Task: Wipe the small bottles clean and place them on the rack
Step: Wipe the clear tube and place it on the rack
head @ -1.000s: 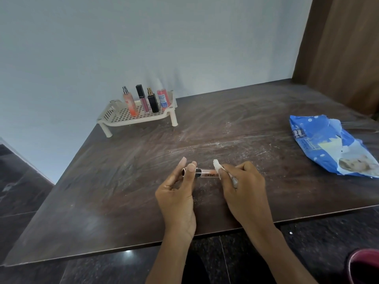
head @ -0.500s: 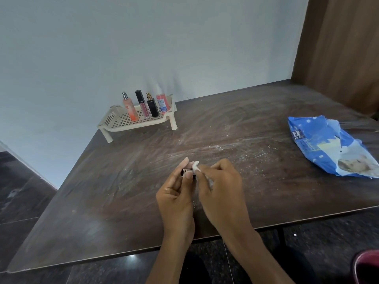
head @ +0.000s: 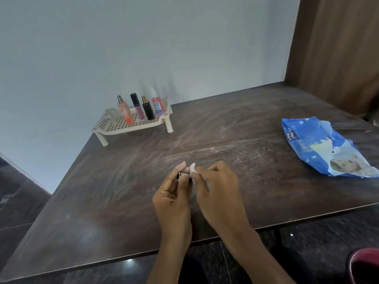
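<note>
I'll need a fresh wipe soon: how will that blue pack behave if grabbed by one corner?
Probably floppy: the blue pack lies crumpled and flat. Likely light, since it looks mostly empty. Its glossy film may slip.

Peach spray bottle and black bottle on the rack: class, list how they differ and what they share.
The peach spray bottle is translucent, silver-topped; the black bottle is opaque, gold-topped. The peach spray bottle stands leftmost, the black bottle third along. Both stand on the rack.

A dark brown table (head: 114, 193), its top streaked with pale smears, stood against a plain bluish-white wall (head: 143, 48), with a brown wood-grain panel (head: 338, 50) at right and dark glossy floor tiles (head: 18, 203) below.
</note>
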`<action>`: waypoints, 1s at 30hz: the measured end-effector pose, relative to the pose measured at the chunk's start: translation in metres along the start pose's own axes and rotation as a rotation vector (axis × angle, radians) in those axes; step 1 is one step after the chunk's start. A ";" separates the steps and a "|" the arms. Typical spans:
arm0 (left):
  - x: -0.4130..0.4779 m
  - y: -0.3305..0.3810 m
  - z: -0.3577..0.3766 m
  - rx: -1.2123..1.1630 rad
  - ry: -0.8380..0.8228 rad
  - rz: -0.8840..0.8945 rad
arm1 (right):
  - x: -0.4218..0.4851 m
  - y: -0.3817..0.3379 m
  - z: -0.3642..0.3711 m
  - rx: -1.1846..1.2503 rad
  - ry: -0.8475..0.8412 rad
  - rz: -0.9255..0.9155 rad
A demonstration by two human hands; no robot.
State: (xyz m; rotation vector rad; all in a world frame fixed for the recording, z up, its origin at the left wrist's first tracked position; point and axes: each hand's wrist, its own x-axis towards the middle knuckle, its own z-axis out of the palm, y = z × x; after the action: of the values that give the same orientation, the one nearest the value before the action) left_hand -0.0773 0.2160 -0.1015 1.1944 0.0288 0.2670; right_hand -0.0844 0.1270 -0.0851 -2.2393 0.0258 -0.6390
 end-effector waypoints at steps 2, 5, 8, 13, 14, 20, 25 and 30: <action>0.001 0.000 -0.002 -0.023 0.028 -0.008 | -0.001 -0.004 0.005 0.008 -0.004 -0.033; 0.001 0.000 -0.002 -0.070 0.034 -0.001 | 0.001 0.011 -0.001 -0.022 0.009 -0.003; 0.002 -0.001 -0.002 -0.078 0.011 0.011 | 0.003 0.033 -0.013 -0.134 -0.029 0.100; 0.000 -0.001 0.000 -0.063 -0.037 0.023 | 0.007 0.023 -0.013 -0.131 -0.031 0.082; 0.000 -0.001 0.000 -0.056 -0.042 0.030 | 0.007 0.015 -0.010 -0.100 -0.038 0.058; 0.000 0.000 -0.002 -0.073 -0.045 0.033 | 0.005 0.001 -0.003 -0.025 0.000 -0.045; 0.001 -0.002 0.000 -0.163 -0.051 0.008 | -0.005 0.029 -0.012 -0.041 0.022 0.008; 0.005 -0.004 -0.001 -0.229 -0.046 -0.065 | -0.011 0.030 -0.011 -0.060 0.057 -0.008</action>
State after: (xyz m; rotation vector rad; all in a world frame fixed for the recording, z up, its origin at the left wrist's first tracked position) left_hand -0.0724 0.2171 -0.1049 0.9699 -0.0033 0.1804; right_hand -0.0933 0.1005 -0.1046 -2.2794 0.0654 -0.7154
